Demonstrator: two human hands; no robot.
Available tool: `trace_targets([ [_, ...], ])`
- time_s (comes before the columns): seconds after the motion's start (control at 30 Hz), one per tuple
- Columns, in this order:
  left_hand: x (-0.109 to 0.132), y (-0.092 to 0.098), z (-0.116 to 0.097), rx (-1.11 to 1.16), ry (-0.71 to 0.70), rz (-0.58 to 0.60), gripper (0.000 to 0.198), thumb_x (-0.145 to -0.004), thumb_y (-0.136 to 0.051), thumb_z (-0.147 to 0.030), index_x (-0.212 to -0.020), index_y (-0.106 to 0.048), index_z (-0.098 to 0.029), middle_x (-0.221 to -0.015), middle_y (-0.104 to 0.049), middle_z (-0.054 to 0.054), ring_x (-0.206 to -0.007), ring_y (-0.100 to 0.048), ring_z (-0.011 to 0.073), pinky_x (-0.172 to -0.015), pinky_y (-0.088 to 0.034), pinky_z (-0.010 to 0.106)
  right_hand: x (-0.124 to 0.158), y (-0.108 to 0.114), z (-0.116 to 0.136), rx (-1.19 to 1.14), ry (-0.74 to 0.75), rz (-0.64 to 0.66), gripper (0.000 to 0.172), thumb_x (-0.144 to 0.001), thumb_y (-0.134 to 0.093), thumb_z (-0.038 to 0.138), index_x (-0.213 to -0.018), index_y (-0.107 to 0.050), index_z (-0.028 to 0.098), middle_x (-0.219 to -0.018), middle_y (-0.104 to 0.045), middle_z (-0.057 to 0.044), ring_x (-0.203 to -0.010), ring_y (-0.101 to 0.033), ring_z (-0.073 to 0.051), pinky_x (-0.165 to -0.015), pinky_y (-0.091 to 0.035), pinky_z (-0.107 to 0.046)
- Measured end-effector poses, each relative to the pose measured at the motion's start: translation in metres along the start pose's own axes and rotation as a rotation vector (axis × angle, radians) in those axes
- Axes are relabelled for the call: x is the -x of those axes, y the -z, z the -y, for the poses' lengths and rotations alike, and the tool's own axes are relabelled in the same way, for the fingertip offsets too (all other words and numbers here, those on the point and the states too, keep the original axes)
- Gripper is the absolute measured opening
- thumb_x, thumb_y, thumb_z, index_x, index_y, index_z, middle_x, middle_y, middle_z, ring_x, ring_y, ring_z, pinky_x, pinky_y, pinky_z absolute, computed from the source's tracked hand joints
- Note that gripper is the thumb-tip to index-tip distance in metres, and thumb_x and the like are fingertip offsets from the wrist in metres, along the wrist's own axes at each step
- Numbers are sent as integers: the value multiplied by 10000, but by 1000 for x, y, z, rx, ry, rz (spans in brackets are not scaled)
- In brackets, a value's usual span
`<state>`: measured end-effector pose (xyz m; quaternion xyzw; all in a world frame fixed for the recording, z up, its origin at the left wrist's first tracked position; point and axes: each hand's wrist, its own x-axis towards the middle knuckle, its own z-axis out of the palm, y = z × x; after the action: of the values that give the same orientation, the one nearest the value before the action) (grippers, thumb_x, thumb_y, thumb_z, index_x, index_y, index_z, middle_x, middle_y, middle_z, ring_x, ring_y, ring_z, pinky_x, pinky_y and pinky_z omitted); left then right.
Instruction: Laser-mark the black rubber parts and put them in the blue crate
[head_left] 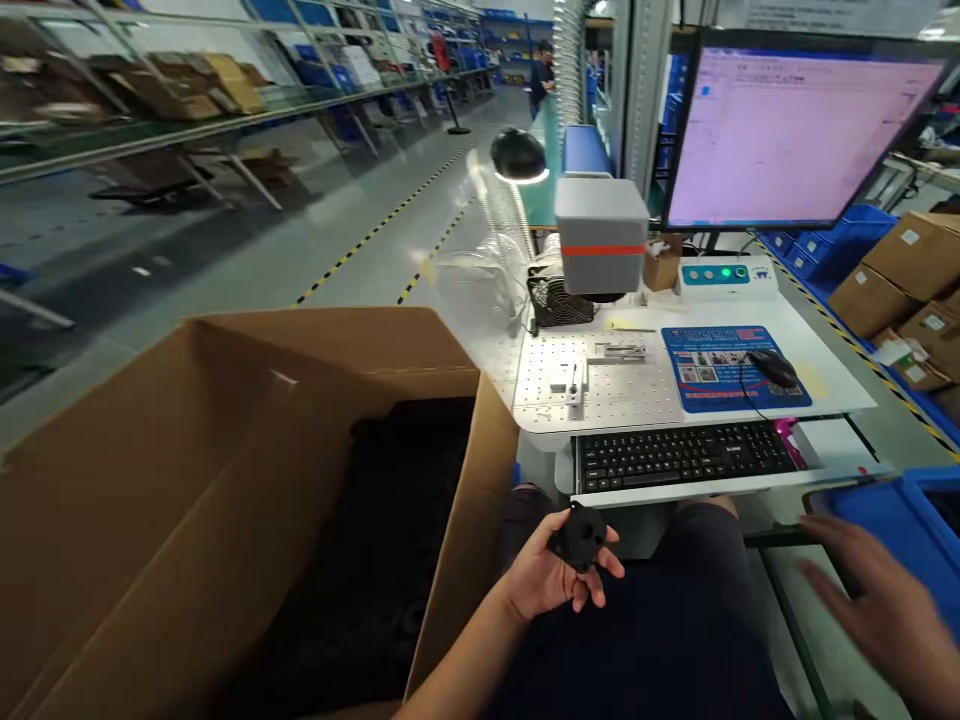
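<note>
My left hand (551, 575) holds a small black part (579, 535) over my lap, fingers curled round it, just right of a big open cardboard box (225, 470) whose inside is dark with black contents. My right hand (874, 595) is blurred at the lower right beside a blue bin (911, 520), fingers stretched out with nothing in them. In front of me stands a white perforated work plate (600, 385) with a small metal fixture, under a grey laser head (601, 235).
A black keyboard (682, 455) sits on a pull-out tray, with a mouse (772, 367) on a blue mat and a lit monitor (795, 130) behind. Cardboard boxes (907, 270) and blue bins lie to the right. Shelving and an aisle run on the left; a person stands far back.
</note>
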<state>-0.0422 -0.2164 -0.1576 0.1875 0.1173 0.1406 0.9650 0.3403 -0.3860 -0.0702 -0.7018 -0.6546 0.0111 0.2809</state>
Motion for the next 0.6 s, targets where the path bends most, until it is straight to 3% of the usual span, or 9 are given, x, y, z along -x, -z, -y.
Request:
trace_targets([
  [0.13, 21, 1, 9, -57, 24, -6, 782, -965, -225, -670, -1293, -603, -69, -1154, -703, 252, -809, -753, 293, -494, -529, 240, -46, -77, 106, -268, 234, 343, 669, -884, -709, 372, -1499, -456, 303, -1490, -542, -92, -1368, -520, -298, -1132, -475, -483],
  [0.23, 36, 6, 20, -147, -8, -36, 861, -902, -223, -744, -1098, -700, -54, -967, -734, 212, -751, -740, 301, -462, -510, 269, -60, -120, 162, -455, 307, 530, 805, -813, -769, 304, -1535, -412, 318, -1542, -489, -94, -1423, -459, -322, -1164, -439, -523],
  [0.37, 51, 15, 31, -217, -39, -86, 877, -808, -229, -811, -829, -716, -82, -695, -683, 192, -668, -702, 348, -460, -504, 358, -62, -154, 189, -612, 320, 605, 689, -768, -730, 178, -1419, -557, 322, -1455, -580, -95, -1355, -541, -322, -1141, -460, -541],
  [0.53, 61, 6, 18, -262, -20, -176, 842, -751, -298, -836, -829, -695, -98, -641, -652, 176, -599, -675, 355, -486, -514, 420, -61, -181, 200, -669, 318, 495, 599, -688, -750, 175, -1262, -627, 296, -1376, -623, -110, -1256, -619, -331, -1040, -554, -481],
  [0.6, 71, 1, -2, -369, -95, -322, 779, -817, -366, -785, -1000, -685, -98, -773, -693, 183, -620, -683, 321, -502, -511, 390, -68, -185, 199, -673, 312, 433, 578, -688, -754, 206, -1241, -613, 295, -1333, -636, -110, -1218, -638, -330, -1006, -570, -463],
])
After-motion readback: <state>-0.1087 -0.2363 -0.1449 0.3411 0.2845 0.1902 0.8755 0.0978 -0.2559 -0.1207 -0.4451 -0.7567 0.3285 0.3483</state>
